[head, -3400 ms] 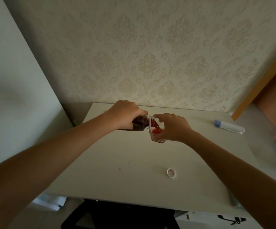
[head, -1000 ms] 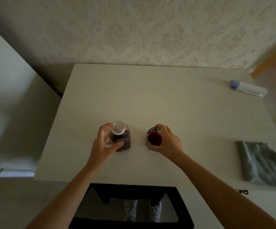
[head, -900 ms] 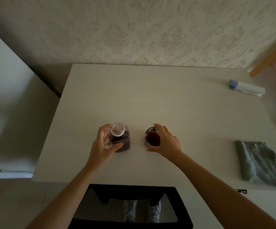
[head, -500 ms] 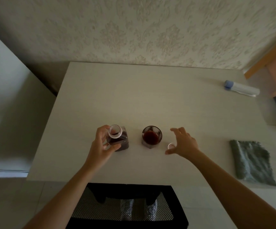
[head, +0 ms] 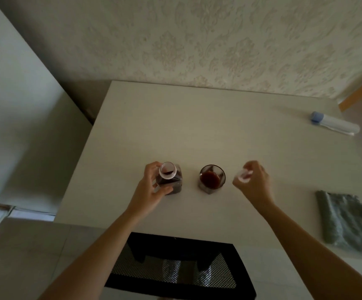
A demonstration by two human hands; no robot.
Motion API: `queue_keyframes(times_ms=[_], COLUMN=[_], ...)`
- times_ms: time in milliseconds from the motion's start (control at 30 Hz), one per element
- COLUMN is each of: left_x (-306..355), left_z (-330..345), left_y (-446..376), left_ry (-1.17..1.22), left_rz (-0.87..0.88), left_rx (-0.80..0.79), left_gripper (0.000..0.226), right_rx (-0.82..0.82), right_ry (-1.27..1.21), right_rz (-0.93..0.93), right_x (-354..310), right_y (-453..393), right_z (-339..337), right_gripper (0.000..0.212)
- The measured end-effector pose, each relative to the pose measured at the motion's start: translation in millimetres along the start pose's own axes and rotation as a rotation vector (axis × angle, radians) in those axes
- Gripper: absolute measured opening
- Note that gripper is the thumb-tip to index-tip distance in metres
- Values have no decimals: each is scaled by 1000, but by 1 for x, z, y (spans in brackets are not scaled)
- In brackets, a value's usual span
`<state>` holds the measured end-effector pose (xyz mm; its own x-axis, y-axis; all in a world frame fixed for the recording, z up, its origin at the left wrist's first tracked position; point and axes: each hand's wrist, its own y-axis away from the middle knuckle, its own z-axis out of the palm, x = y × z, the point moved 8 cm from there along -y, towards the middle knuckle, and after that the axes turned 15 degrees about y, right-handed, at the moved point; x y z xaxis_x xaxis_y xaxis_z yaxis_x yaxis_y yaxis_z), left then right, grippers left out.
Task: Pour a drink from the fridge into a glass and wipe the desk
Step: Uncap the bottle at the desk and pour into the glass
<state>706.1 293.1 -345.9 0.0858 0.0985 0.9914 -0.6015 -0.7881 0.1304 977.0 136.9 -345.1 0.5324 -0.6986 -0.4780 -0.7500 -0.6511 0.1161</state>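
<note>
Patterned cream wallpaper (head: 219, 44) behind. White tube with a blue cap (head: 334, 123) lying on its side at the far right, cap end pointing left. Black mesh chair back (head: 180, 265) tucked at the near edge, below centre. Pale tiled floor (head: 24, 256) at lower left. Wooden door frame (head: 357, 94) at right edge.

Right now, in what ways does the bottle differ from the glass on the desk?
The bottle is gripped by the left hand; the glass stands free, untouched. The bottle narrows to a small pale-rimmed mouth; the glass has a wide open rim. The bottle stands left of the glass. Both stand upright on the desk, uncovered, holding dark red drink.
</note>
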Motion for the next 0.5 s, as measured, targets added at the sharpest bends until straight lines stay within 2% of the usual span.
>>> queue_keyframes(times_ms=[67,133,300,400,500], left_x=[0,0,1,-3,-3], left_z=[0,1,-1,-1,0], left_y=[1,2,2,1,1], left_ry=[-12,-37,-137,-172,-171], left_rz=[13,23,65,35,25], left_rx=[-2,1,20,5,0], left_gripper=[70,72,72,69,67], right_rx=[44,-37,-219,-257,-254], right_ry=[-332,-480,-411,-286,-138], right_rz=[-52,-204,-546,-640,-715], right_x=[-44,-99,-189,-200,-198], right_y=[0,7,45,51,48], right_z=[-23,-33,-17,3,18], right_gripper=[29,26,23,25,35])
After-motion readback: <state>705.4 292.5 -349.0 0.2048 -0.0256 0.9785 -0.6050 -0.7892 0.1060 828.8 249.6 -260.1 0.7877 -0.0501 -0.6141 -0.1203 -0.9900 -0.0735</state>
